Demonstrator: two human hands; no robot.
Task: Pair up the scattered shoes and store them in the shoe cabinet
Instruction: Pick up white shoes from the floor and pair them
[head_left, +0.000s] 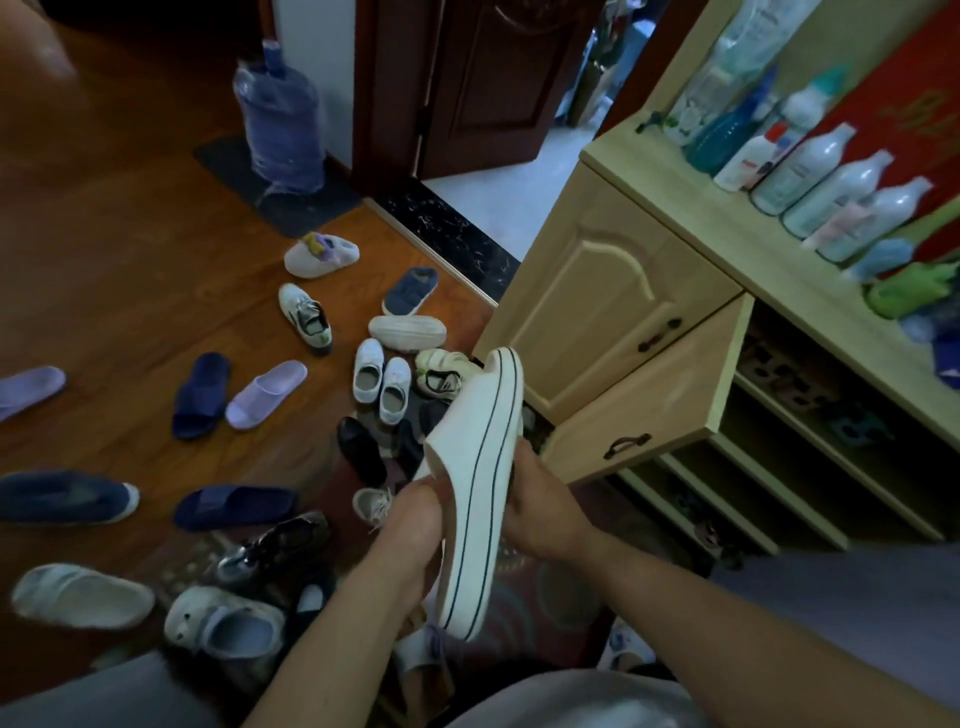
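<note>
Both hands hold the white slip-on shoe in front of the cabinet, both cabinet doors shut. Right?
Not quite. The head view shows one cabinet door swung open, with shelves visible behind it; the other door is shut. The rest stands: the left hand and right hand hold the white slip-on shoe.

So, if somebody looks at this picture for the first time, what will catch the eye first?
First, the white slip-on shoe in the centre, gripped by the left hand and right hand. Next, the many scattered shoes on the wooden floor to the left, such as the two navy slides and a lilac slide. At right stands the pale shoe cabinet, one door open, bottles on top.
</note>
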